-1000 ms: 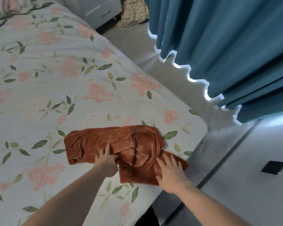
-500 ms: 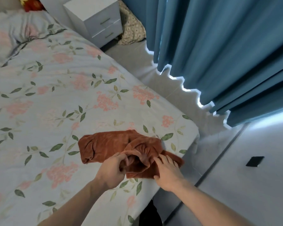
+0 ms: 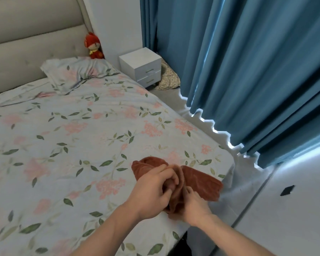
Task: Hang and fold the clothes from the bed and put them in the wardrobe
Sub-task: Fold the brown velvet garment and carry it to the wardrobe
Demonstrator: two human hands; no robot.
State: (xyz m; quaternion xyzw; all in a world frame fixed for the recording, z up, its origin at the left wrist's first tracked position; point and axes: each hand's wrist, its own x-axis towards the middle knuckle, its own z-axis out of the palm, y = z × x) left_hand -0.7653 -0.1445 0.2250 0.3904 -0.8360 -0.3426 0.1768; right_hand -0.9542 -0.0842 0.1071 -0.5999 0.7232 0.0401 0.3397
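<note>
**Rust-brown garment: gathering the fold at the bed corner**

Rust-brown plush fabric garment (image 3: 198, 179) lies bunched on the floral-print bed sheet (image 3: 81, 137), close to the near right corner of the bed, beside the blue curtain (image 3: 248, 80). Both hands are clamped on it — the left hand (image 3: 151, 193) curled over the top of the middle fold, the right hand (image 3: 194, 206) gripping from beneath at the near edge. The 2 hands sit almost touching.

To do this well, I judge the layers should be pinched together so none slip loose, and the bundle kept level when lifted — plush cloth tends to slide. The free end toward the mattress edge needs tucking in first. No wardrobe is in view.
</note>
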